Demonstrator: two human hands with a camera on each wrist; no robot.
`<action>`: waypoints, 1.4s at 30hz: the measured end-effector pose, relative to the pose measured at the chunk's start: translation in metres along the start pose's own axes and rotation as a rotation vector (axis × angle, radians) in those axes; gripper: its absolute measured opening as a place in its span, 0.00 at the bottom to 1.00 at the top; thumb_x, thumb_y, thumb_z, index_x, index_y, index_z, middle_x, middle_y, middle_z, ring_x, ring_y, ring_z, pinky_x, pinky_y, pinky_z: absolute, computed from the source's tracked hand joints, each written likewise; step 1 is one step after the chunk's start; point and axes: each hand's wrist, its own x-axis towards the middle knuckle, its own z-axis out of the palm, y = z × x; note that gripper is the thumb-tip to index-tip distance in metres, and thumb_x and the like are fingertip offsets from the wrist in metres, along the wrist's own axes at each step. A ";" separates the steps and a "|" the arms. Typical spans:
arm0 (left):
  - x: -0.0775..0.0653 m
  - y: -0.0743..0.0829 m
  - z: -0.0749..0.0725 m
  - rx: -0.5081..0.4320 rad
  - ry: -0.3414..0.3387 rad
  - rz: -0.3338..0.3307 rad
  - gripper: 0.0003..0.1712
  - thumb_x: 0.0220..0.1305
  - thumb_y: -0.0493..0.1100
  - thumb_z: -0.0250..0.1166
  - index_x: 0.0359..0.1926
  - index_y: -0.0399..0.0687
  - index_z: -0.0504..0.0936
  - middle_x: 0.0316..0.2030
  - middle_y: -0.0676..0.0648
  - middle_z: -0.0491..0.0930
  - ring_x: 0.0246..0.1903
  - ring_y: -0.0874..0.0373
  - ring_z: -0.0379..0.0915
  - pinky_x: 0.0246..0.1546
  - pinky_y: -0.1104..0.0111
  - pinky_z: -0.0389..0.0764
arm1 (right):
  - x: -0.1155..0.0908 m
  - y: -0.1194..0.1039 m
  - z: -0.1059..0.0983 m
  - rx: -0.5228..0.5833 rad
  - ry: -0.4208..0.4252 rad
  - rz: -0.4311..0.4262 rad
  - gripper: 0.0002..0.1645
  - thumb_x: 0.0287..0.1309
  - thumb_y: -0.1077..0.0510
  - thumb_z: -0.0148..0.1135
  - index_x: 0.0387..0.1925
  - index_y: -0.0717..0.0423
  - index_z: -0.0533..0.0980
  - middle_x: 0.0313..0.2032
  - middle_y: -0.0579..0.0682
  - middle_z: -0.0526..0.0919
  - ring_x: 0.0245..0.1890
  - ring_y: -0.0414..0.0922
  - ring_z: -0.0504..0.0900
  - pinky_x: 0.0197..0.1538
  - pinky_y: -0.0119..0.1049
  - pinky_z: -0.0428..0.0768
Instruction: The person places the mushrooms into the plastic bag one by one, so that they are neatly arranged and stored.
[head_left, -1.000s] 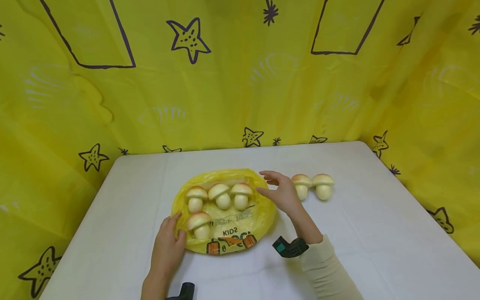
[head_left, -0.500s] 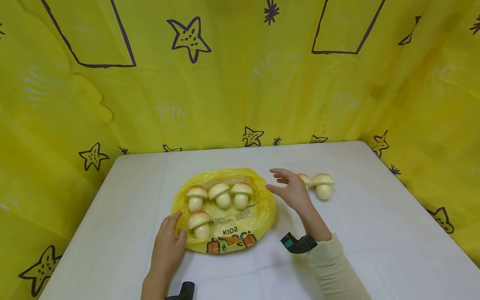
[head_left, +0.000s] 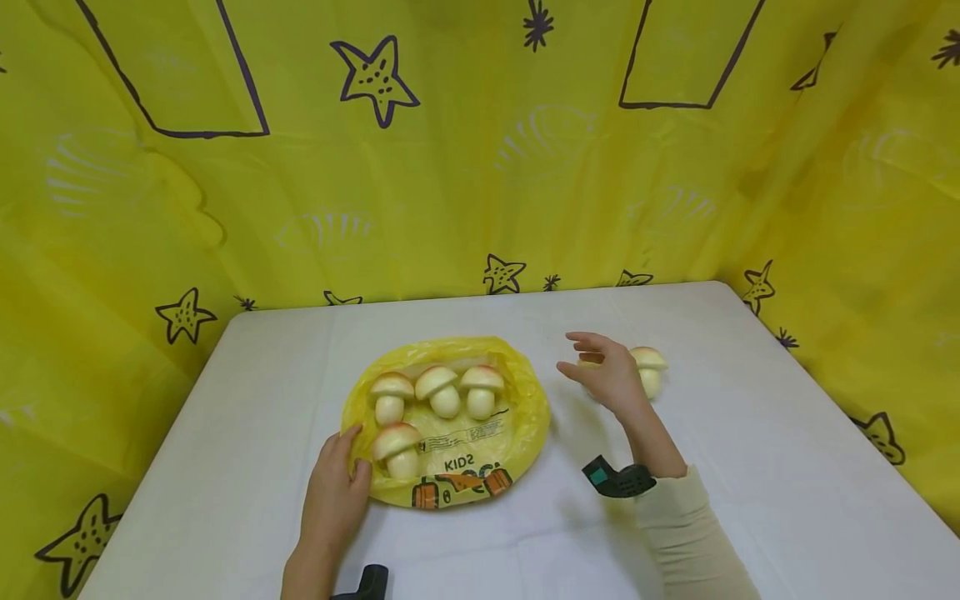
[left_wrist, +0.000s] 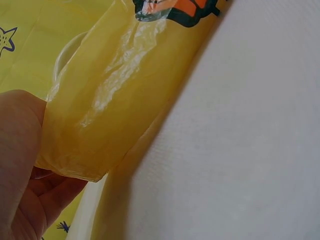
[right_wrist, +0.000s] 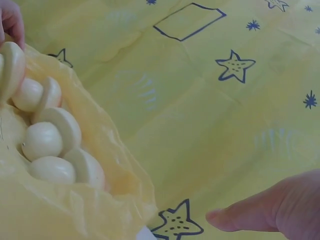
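Note:
A yellow plastic bag [head_left: 531, 421] with its mouth spread wide lies on the table. Several toy mushrooms [head_left: 482, 390] with cream stems and reddish caps rest inside it. My left hand [head_left: 335, 487] holds the bag's near left side, thumb and fingers on either side of the plastic in the left wrist view. To the right of the bag, my right hand [head_left: 609, 377] hovers with fingers loosely bent and nothing in them. It covers most of one mushroom outside the bag; a second mushroom [head_left: 650, 372] shows just beyond it.
A white cloth covers the table [head_left: 480, 554]. Yellow sheeting [head_left: 435, 183] printed with starfish and shells hangs behind and along both sides. A black wrist camera [head_left: 617, 478] sits on the right forearm.
My right hand has moved away from the bag's right rim, rightward to the two mushrooms outside, now hiding most of the nearer one. The left hand and bag stay put.

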 end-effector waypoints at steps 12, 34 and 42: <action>0.000 0.000 0.001 -0.006 -0.007 -0.004 0.25 0.56 0.31 0.53 0.57 0.31 0.69 0.53 0.33 0.68 0.55 0.39 0.63 0.54 0.49 0.64 | 0.005 0.010 -0.020 -0.037 0.020 0.045 0.31 0.52 0.57 0.64 0.58 0.62 0.69 0.54 0.66 0.71 0.54 0.61 0.70 0.52 0.50 0.72; 0.000 -0.001 0.000 0.004 0.004 -0.002 0.25 0.55 0.31 0.53 0.56 0.31 0.70 0.53 0.34 0.69 0.55 0.39 0.64 0.54 0.49 0.65 | 0.019 0.030 -0.021 -0.261 0.019 -0.050 0.26 0.51 0.64 0.63 0.53 0.70 0.71 0.50 0.71 0.72 0.51 0.68 0.70 0.50 0.57 0.70; 0.001 -0.001 0.000 0.004 0.017 0.009 0.24 0.54 0.31 0.53 0.55 0.31 0.71 0.51 0.34 0.70 0.53 0.39 0.65 0.52 0.49 0.66 | 0.025 0.034 -0.014 -0.338 0.019 -0.053 0.23 0.48 0.67 0.61 0.49 0.71 0.74 0.48 0.69 0.74 0.50 0.64 0.70 0.48 0.53 0.71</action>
